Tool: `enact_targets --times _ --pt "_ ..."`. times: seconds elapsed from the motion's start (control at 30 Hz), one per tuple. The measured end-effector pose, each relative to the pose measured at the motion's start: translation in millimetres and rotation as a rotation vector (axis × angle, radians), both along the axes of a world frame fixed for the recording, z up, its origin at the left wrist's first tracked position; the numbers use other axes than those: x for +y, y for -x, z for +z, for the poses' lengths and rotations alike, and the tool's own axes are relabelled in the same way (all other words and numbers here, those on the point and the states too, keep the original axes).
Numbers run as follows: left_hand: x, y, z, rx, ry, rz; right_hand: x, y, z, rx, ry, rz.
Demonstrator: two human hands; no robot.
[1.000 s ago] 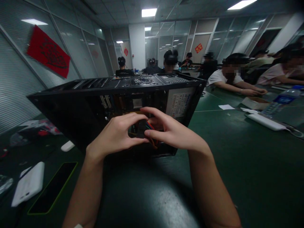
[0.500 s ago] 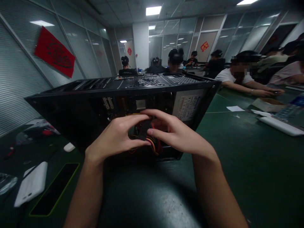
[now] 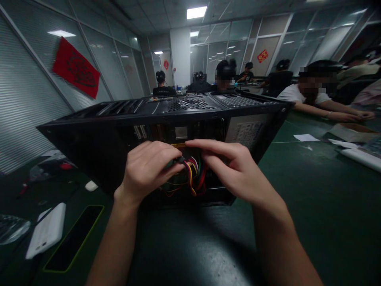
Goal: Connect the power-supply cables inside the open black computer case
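A black computer case point(image 3: 80, 151) stands on the green table with its open side towards me. My left hand point(image 3: 147, 169) is at the opening, thumb and fingers closed on a black cable connector point(image 3: 181, 160), mostly hidden by the fingers. From it a bundle of coloured wires point(image 3: 190, 180) in yellow, red, black and white loops down inside. My right hand point(image 3: 233, 165) is to the right of the wires, index finger stretched leftward above them and thumb lower down; it holds nothing that I can see. Behind the hands, a labelled power supply point(image 3: 245, 131) and circuit boards show inside the case.
At left on the table lie a white phone-like device point(image 3: 47, 230), a dark phone with a green edge point(image 3: 74, 238), a white mouse-like object point(image 3: 91, 186) and plastic wrapping. At right are paper point(image 3: 306, 137) and an open box point(image 3: 354, 131). Several people sit beyond.
My right hand has drawn away from the connector to the right, its index finger straightening. My left hand has closed around the connector, and more of the wires shows. The view has shifted slightly left.
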State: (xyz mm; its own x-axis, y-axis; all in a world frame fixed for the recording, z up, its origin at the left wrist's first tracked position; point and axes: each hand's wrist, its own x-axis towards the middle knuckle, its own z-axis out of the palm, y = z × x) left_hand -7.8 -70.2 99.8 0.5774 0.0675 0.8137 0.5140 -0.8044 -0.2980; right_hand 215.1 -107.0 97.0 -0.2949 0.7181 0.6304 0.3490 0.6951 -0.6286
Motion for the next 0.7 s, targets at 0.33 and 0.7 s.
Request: enact_targets --times 0.33,0.7 --pt "2 2 -2.5 -0.083 -0.004 0.109 9 19 -13.8 -0.491 -0.249 -0.359" --pt "13 11 -6.4 -0.071 0.305 0.323 43 41 -38.9 -0.691 0.071 -0.401"
